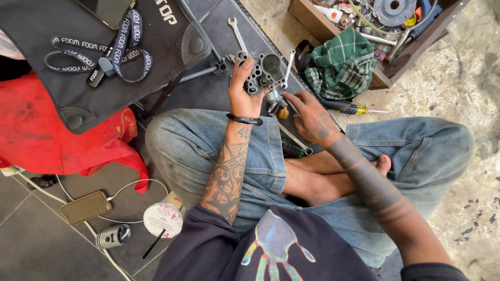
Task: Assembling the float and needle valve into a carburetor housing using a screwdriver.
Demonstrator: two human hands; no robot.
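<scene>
I sit cross-legged on the floor in blue jeans. My left hand (244, 89) grips a grey metal engine part (263, 71) with round openings and holds it up in front of my knees. My right hand (311, 117) hovers just below and to the right of it, fingers bent around a small tool with a yellow-orange handle (282, 111); the grip itself is partly hidden. A long metal rod (295, 139) lies under my right hand, across my leg.
Wrenches (237, 31) lie on a dark mat ahead. A green checked cloth (341, 65) and a wooden box of parts (388, 21) sit at the upper right, a screwdriver (359, 110) beside them. At the left are a black bag (104, 57), red cloth (47, 130), and a phone (85, 207) on a cable.
</scene>
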